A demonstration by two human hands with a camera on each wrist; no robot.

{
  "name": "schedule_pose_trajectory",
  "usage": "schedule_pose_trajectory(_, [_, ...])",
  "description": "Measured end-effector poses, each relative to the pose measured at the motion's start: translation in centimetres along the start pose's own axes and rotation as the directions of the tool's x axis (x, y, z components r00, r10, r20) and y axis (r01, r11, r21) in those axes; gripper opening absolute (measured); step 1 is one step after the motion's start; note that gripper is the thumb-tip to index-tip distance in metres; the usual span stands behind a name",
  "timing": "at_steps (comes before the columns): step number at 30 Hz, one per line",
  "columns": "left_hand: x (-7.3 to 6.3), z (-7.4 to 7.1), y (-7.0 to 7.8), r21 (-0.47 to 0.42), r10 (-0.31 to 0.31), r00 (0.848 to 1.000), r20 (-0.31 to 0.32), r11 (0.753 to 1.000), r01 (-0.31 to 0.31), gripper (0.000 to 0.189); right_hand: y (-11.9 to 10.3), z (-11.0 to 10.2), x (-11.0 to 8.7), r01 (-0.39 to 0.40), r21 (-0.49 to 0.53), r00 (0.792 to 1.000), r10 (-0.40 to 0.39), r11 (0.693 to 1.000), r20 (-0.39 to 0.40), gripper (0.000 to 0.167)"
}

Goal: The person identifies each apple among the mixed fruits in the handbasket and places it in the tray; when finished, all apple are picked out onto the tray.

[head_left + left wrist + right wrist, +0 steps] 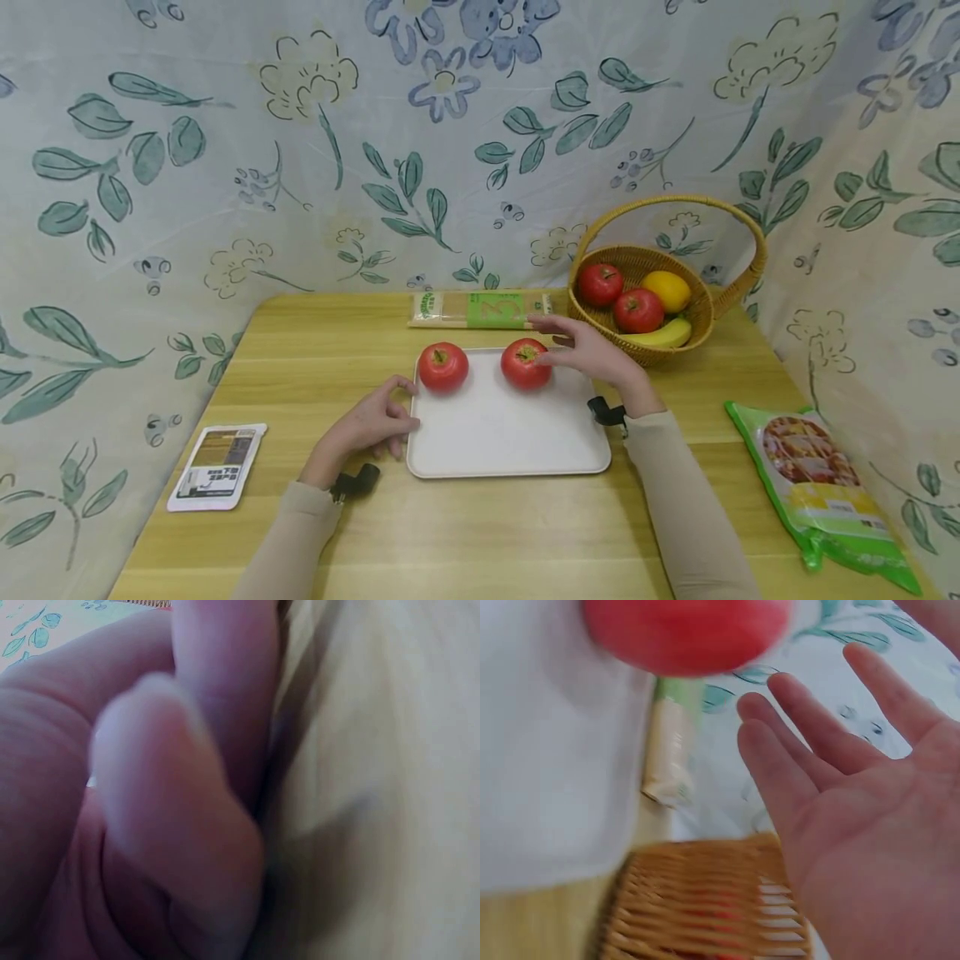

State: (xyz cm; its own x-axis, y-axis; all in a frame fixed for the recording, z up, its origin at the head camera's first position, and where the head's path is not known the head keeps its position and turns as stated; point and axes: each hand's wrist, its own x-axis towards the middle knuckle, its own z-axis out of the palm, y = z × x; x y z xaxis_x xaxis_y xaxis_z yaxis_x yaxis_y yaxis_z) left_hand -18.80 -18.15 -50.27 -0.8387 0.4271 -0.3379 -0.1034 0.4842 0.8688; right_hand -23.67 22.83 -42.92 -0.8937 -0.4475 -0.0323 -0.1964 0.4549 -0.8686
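Two red apples, a left one [443, 367] and a right one [527, 364], sit along the far side of a white rectangular tray [510, 442]. My right hand [585, 350] is just right of the right apple, fingers stretched out and spread. In the right wrist view, a gap shows between those fingers and the red apple [686, 630]. My left hand [371, 421] is at the tray's left edge, fingers loosely bent, with thumb and index fingertips right at the rim. Up close, the left wrist view shows bent fingers [172, 802] beside the wooden table.
A wicker basket [708, 329] holding apples, a yellow lemon-like fruit and a banana stands at the back right. Behind the tray lies a green-labelled noodle pack [487, 309]. A white packet [217, 467] lies left, a green food bag [825, 492] right. Floral cloth hangs behind.
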Motion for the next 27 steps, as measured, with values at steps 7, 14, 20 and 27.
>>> schedule_pose_trajectory(7, [-0.1,0.0,0.1,0.010,-0.003,1.000,-0.007,1.000,0.003,0.056,0.2,-3.2,-1.2,0.019,0.000,0.980,-0.019,1.000,-0.196,0.068])
schedule_pose_trajectory(14, [-0.3,0.0,0.3,0.008,-0.016,1.000,-0.009,1.000,0.016,0.055,2.0,-6.7,-2.9,-0.056,0.020,0.896,0.059,0.998,-0.441,0.075])
schedule_pose_trajectory(20, [-0.3,-0.1,0.2,0.007,-0.009,1.000,-0.011,1.000,0.009,0.056,4.5,-8.8,-3.9,-0.144,-0.028,0.843,0.108,0.989,-0.526,0.079])
schedule_pose_trajectory(27, [-0.1,0.0,0.0,0.005,0.009,1.000,-0.007,1.000,-0.009,0.056,6.0,-10.2,-4.1,-0.242,-0.088,0.858,0.171,0.966,-0.484,0.083])
